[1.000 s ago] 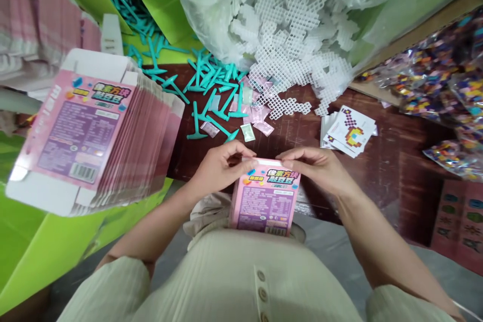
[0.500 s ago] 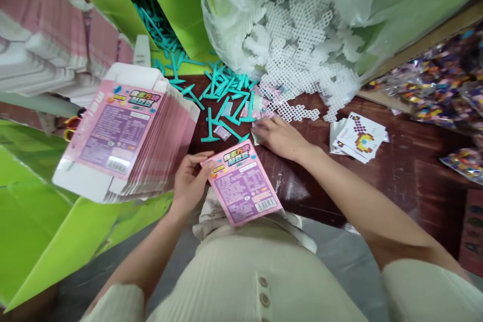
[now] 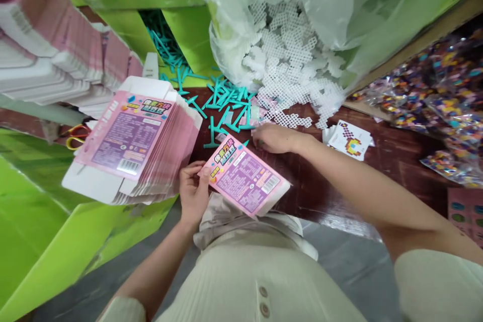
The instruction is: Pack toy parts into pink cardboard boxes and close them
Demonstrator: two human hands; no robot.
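My left hand (image 3: 194, 188) grips a pink and purple flat-folded box (image 3: 245, 178) by its left corner, thumb on the printed face. The box is tilted above the table edge, near my lap. Just beyond it, my right hand (image 3: 275, 138) is down at the table with its fingers curled, the tips hidden; what they pinch, if anything, does not show. Small pink packets (image 3: 256, 113) lie beyond those fingers. Teal T-shaped plastic tools (image 3: 226, 93) are heaped beside them.
A stack of the same boxes (image 3: 128, 133) stands at the left, scissors (image 3: 77, 137) behind it. White mesh pieces (image 3: 290, 65) spill from a clear bag (image 3: 234, 35). Printed pattern cards (image 3: 349, 140) lie right of my hand. Bags of colourful beads (image 3: 445, 95) fill the far right.
The held box has turned counterclockwise and its white lower right edge now shows. My right hand stays by the packets, its fingers more curled. The camera view has shifted slightly.
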